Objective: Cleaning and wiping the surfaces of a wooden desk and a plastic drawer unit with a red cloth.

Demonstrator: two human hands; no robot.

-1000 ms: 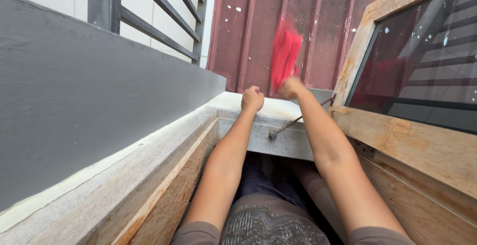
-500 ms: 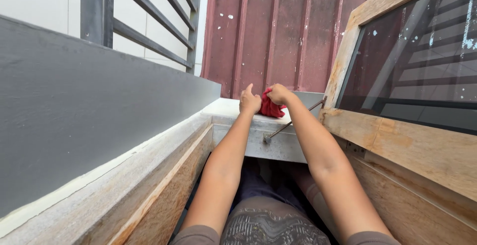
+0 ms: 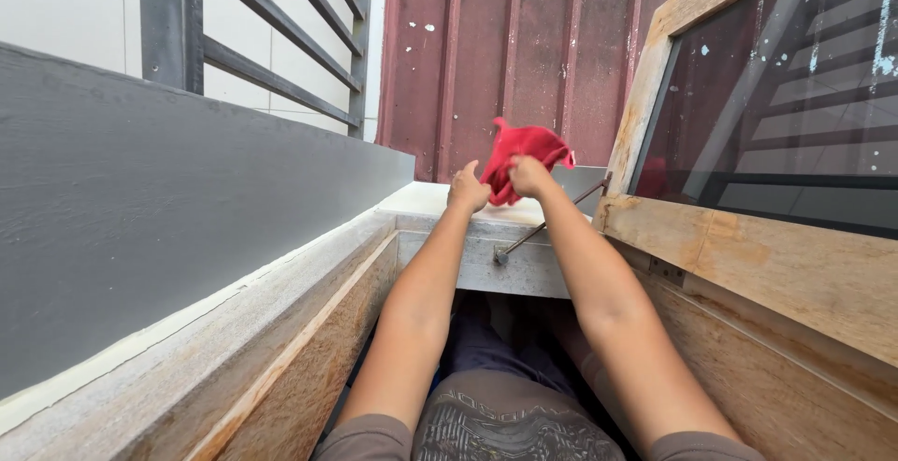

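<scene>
Red cloth (image 3: 520, 154) is held up in the air above the pale ledge (image 3: 426, 201), bunched, long axis roughly vertical, one corner pointing up-left. It is gripped by both hands: right hand (image 3: 528, 177) clenched on the lower part, left hand (image 3: 467, 190) pinching the left edge. A metal rod (image 3: 543, 227) lies just below.

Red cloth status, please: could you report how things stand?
Right hand grips red cloth, raised. Left hand beside it on ledge. Metal rod lies close.
</scene>
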